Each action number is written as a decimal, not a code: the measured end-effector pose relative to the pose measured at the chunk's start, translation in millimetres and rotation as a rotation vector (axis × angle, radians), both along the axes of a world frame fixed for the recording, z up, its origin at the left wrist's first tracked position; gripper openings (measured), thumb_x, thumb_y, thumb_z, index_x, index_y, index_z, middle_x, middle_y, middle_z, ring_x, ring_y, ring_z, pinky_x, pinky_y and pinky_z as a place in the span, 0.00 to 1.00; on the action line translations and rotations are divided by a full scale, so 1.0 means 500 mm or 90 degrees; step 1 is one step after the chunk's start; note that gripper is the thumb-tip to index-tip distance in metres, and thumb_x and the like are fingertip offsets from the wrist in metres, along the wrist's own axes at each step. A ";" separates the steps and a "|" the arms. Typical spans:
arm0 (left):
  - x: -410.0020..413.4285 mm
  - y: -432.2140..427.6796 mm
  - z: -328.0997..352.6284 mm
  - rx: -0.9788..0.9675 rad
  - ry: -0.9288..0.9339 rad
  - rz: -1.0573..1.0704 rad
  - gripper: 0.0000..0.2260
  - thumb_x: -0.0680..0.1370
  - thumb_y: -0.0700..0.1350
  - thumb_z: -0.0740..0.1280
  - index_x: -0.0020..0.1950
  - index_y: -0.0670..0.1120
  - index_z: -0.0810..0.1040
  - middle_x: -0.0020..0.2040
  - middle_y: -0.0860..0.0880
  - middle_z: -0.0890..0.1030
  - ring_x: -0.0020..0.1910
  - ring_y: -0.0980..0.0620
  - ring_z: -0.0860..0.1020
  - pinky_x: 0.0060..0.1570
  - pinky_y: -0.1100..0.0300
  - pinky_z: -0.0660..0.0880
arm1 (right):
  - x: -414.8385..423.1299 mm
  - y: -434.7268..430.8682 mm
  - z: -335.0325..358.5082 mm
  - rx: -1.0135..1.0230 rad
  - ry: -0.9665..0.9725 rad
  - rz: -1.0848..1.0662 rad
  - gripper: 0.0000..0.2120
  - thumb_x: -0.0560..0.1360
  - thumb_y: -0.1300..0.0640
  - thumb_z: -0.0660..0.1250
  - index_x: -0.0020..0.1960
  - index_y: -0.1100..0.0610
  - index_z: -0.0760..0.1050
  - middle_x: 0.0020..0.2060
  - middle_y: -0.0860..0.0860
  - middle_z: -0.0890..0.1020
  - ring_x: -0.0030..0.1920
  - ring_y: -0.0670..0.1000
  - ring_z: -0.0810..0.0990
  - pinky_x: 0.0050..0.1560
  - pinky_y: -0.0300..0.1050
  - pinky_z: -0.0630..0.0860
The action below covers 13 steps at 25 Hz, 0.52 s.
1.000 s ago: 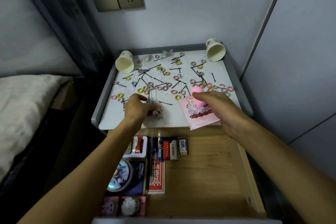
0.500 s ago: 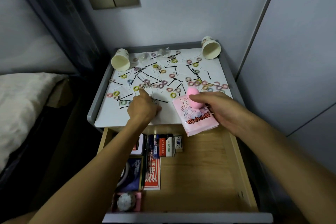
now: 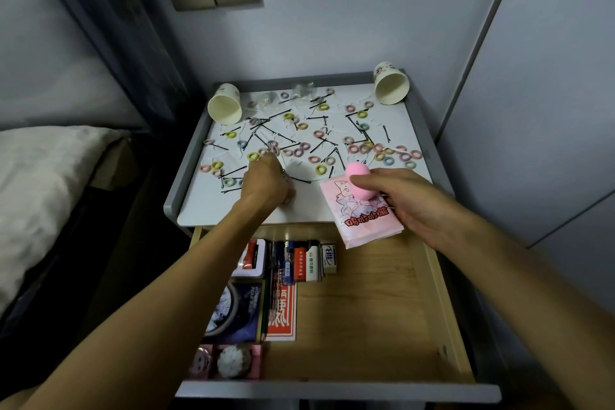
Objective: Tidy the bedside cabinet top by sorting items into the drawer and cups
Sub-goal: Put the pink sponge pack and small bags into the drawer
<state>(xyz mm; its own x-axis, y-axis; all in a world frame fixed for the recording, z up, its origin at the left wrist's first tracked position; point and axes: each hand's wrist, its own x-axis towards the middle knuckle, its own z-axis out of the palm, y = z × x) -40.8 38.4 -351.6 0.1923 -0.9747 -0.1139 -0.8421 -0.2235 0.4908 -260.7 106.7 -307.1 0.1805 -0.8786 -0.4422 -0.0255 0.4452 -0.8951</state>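
Head: left cup (image 3: 225, 108), mouth nearward

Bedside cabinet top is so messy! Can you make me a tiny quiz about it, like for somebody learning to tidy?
1. True or false: the paper cup at the back right corner stands upright.
2. What does the right hand hold? A) a pink packet B) scissors C) a hairbrush
3. Fill in: the drawer below is ___.
Key: 1 false, it lies on its side; 2 A; 3 open.
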 end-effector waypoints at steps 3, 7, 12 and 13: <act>0.011 0.029 0.032 -0.037 0.193 0.021 0.17 0.71 0.36 0.75 0.56 0.41 0.74 0.43 0.40 0.81 0.37 0.44 0.83 0.39 0.49 0.83 | -0.006 0.001 -0.002 -0.016 0.049 0.032 0.16 0.74 0.56 0.71 0.62 0.57 0.77 0.48 0.53 0.86 0.49 0.53 0.85 0.57 0.53 0.79; 0.035 0.104 0.090 -0.027 0.420 -0.009 0.20 0.71 0.33 0.74 0.59 0.44 0.74 0.44 0.39 0.81 0.35 0.45 0.83 0.36 0.54 0.82 | 0.001 0.033 -0.009 0.014 0.172 0.201 0.20 0.74 0.55 0.71 0.65 0.55 0.73 0.46 0.52 0.86 0.45 0.51 0.86 0.47 0.46 0.81; 0.028 0.210 0.095 0.134 0.545 -0.077 0.09 0.72 0.33 0.73 0.51 0.40 0.78 0.46 0.42 0.82 0.37 0.50 0.83 0.37 0.60 0.80 | -0.003 0.076 -0.072 0.082 0.239 0.230 0.14 0.76 0.56 0.69 0.61 0.53 0.74 0.44 0.52 0.86 0.43 0.50 0.86 0.44 0.43 0.81; 0.023 0.223 0.080 0.164 0.539 -0.100 0.09 0.72 0.34 0.73 0.51 0.40 0.78 0.47 0.42 0.82 0.38 0.51 0.83 0.37 0.62 0.79 | -0.007 0.083 -0.093 0.079 0.239 0.177 0.13 0.77 0.57 0.68 0.61 0.54 0.74 0.44 0.52 0.86 0.41 0.50 0.86 0.40 0.42 0.81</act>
